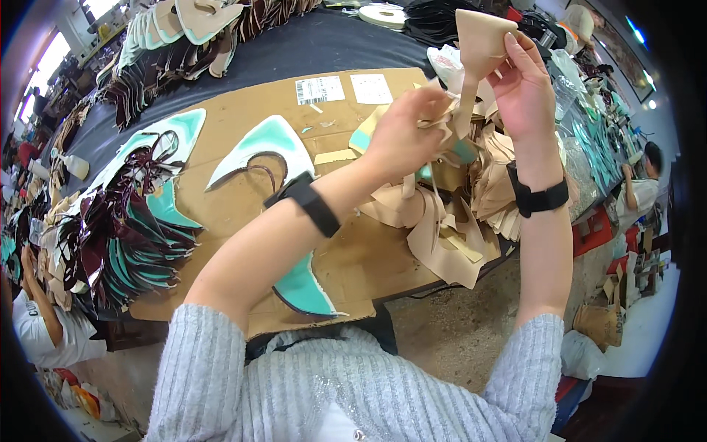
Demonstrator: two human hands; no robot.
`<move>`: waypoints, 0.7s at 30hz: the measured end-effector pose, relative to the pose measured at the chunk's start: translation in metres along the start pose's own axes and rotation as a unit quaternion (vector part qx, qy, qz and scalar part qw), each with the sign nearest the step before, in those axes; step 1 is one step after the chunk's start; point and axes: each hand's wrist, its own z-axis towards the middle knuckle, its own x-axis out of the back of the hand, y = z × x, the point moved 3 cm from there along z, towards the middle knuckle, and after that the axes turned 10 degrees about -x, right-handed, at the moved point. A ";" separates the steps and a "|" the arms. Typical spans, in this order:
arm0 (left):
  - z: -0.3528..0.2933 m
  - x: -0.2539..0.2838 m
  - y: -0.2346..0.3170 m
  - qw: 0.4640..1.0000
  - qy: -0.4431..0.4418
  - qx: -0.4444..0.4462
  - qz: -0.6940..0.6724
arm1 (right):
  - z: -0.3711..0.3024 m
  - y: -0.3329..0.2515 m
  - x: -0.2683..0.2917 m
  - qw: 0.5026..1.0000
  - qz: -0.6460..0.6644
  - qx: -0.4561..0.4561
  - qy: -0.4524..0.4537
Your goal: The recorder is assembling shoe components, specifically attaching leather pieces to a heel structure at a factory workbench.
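My right hand (524, 92) is raised at the far right of the table, its thumb and fingers closed on a beige leather piece (482, 44) with a wide flared top and a narrow tail hanging down. Blurred by motion, my left hand (411, 132) is beside that tail, above a heap of beige leather pieces (427, 228); what its fingers do is unclear. To the left, on the cardboard sheet (243, 162), lies a curved white-and-turquoise shoe piece (276, 144) with a dark edge. A turquoise end (305, 287) shows below my left forearm.
A thick pile of dark-red and turquoise shoe pieces (140, 236) lies at the left. Stacked beige pieces (184, 26) stand at the far left, and a white roll (383, 15) at the back. Other people sit nearby, including one in a white shirt (641, 199) at right.
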 end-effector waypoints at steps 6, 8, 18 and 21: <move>0.017 -0.013 -0.005 0.990 0.023 -0.116 0.076 | -0.008 0.000 -0.006 0.999 -0.028 0.024 0.008; 0.013 -0.005 -0.010 0.996 0.059 0.000 0.073 | -0.009 -0.001 0.013 0.997 -0.033 0.050 0.050; -0.003 -0.007 -0.044 0.983 -0.082 0.162 -0.013 | -0.003 -0.067 0.033 0.961 0.005 0.212 0.175; -0.008 -0.015 -0.020 0.987 0.063 -0.012 0.147 | 0.005 -0.072 0.015 0.967 -0.026 0.208 0.144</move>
